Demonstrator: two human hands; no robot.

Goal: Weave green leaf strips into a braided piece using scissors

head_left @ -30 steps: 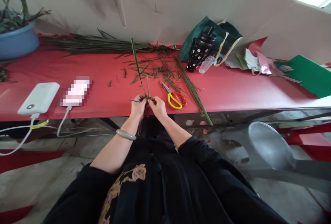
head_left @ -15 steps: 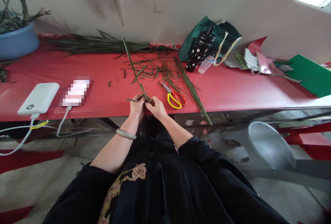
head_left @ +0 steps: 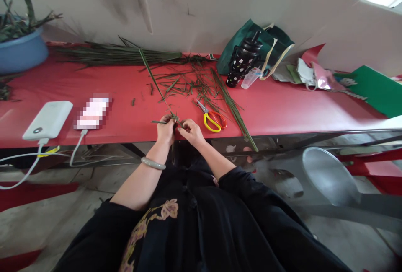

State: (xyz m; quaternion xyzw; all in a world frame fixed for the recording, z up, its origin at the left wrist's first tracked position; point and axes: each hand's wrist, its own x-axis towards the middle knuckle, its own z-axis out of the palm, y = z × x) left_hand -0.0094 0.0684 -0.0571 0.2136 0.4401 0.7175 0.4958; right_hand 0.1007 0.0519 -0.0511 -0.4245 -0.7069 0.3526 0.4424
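A small knot of folded green leaf strips (head_left: pixel 176 120) sits at the near edge of the long red table (head_left: pixel 282 108), pinched between the person's two hands. One long narrow green blade (head_left: pixel 153 78) runs up and away from it, slanting to the left over the tabletop, and a short strip end pokes out sideways to the left of the hands. The left hand (head_left: pixel 165 129) has its fingers curled closed around the left side of the folded piece, a pale jade-coloured bangle (head_left: pixel 153 163) on that wrist. The right hand (head_left: pixel 193 131) pinches the right side of the piece with thumb and fingertips bent in. Just to the right of the hands lie scissors with yellow and orange handles (head_left: pixel 211 120), blades pointing away, among scattered green leaf trimmings (head_left: pixel 191 83). A thin bundle of long green strips (head_left: pixel 234 110) crosses the table beside them and hangs over the near edge. Farther back, along the wall, lies a long sheaf of dark green leaves (head_left: pixel 116 54). To the right stand a black tumbler dotted with white flowers (head_left: pixel 242 60) and a dark green cloth bag (head_left: pixel 257 39) behind it. On the left of the table rest a white power bank (head_left: pixel 47 120) with a cable, and at the far corner a blue plastic basin (head_left: pixel 20 52) holding more leaves.
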